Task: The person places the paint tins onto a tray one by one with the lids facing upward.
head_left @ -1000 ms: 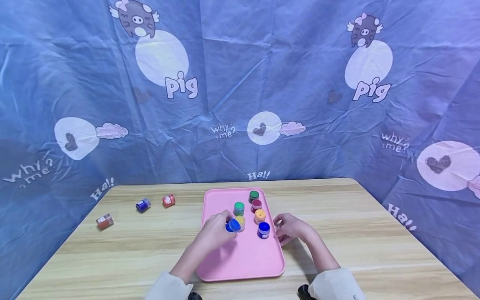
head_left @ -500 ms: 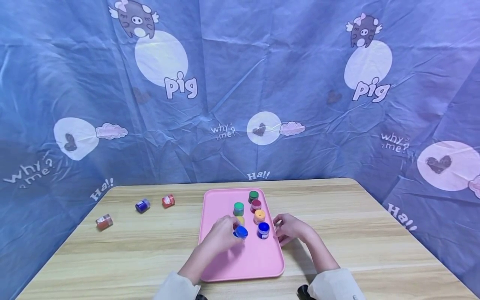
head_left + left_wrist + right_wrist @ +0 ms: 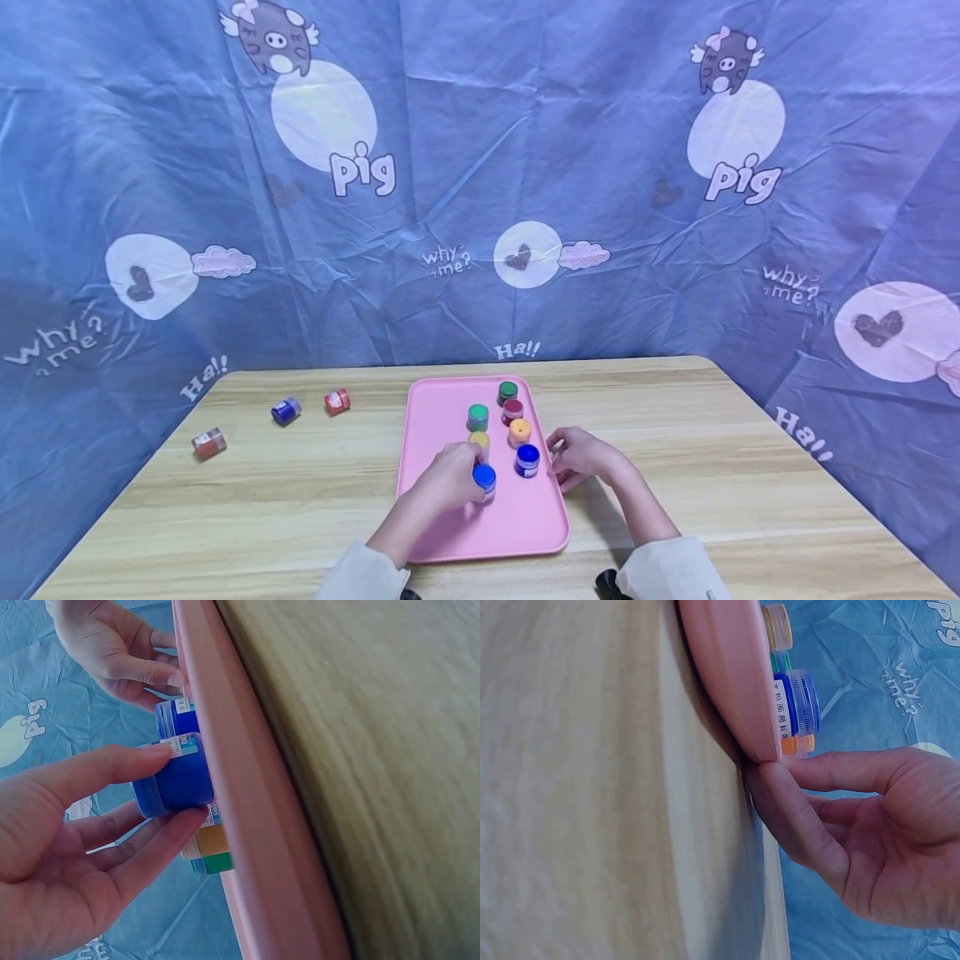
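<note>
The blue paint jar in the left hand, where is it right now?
In the head view the blue paint jar stands on the pink tray, held by the left hand, beside the other blue jar and just before the yellow jar.

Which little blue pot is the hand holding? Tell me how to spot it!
Find the pink tray in the middle of the wooden table. Two blue-lidded pots stand at the near end of the rows there. It is the blue pot nearest the person, gripped by the left hand; its twin stands untouched.
</note>
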A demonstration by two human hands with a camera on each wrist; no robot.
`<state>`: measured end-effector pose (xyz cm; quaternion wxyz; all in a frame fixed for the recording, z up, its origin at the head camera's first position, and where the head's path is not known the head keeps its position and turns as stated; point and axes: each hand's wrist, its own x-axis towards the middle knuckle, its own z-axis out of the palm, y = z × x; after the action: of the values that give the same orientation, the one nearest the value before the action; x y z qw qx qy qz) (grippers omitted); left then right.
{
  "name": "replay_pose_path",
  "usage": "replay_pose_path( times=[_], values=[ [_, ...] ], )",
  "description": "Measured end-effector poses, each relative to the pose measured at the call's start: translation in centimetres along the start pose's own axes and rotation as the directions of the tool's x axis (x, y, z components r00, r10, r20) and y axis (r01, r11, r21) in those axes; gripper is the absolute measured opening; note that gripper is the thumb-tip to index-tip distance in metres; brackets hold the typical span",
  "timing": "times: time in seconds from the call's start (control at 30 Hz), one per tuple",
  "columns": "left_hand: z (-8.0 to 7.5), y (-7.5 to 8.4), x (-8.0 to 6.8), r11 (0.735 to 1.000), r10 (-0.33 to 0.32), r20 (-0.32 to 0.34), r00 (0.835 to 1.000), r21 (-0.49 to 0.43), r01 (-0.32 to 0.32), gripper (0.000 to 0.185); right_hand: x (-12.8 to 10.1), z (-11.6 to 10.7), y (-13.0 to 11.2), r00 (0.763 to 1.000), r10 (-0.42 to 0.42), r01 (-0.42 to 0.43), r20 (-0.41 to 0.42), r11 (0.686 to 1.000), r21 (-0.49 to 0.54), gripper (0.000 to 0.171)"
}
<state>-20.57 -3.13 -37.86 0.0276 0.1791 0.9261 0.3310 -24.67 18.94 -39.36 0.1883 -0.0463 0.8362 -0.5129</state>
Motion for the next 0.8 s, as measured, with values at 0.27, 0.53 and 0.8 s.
replay_pose_path(
  times=[0.27, 0.53, 0.8],
  values=[
    [0.17, -0.12, -0.16, 0.998, 0.021, 0.014, 1.000, 0.052, -0.021, 0.031, 0.02, 0.01, 0.06, 1.000, 0.013, -0.013, -0.002, 1.000, -0.007, 0.036],
    [0.19, -0.10, -0.27, 0.998, 0.015, 0.015, 1.000, 0.064, -0.016, 0.031, 0.17, -0.05, 0.13, 1.000, 0.007, -0.007, 0.000, 1.000, 0.006, 0.037],
    [0.37, -0.14, -0.09, 0.998, -0.006, 0.022, 1.000, 0.059, 0.004, 0.032, 0.11, -0.14, -0.06, 1.000, 0.012, -0.012, 0.001, 1.000, 0.003, 0.037]
  ],
)
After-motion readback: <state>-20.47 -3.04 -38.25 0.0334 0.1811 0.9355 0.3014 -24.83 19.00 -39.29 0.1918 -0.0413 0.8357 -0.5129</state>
